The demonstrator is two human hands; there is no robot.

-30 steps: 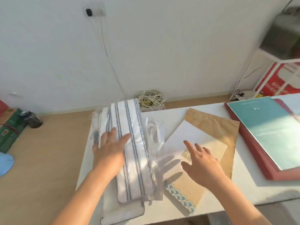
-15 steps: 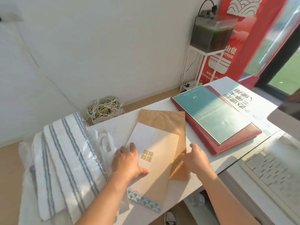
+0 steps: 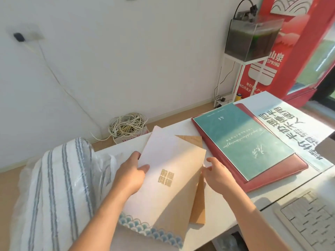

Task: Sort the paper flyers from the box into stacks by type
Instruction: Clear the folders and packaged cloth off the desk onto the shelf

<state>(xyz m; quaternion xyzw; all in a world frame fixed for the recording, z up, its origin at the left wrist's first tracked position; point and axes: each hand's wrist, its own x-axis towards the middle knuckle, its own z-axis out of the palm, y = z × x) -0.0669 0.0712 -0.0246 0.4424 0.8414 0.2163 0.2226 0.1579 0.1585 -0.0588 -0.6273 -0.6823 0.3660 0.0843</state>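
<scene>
White table is carrying all items. Striped cloth is lying at 9 o'clock. Left hand is pinching the cream flyer at its 9 o'clock edge, thumb on top. The flyer is sitting at table centre, overlapping a brown envelope. Right hand, fingers loosely spread, is hovering at the flyer's 3 o'clock edge; contact cannot be told. Teal booklet is resting on a red folder at 2 o'clock.
</scene>
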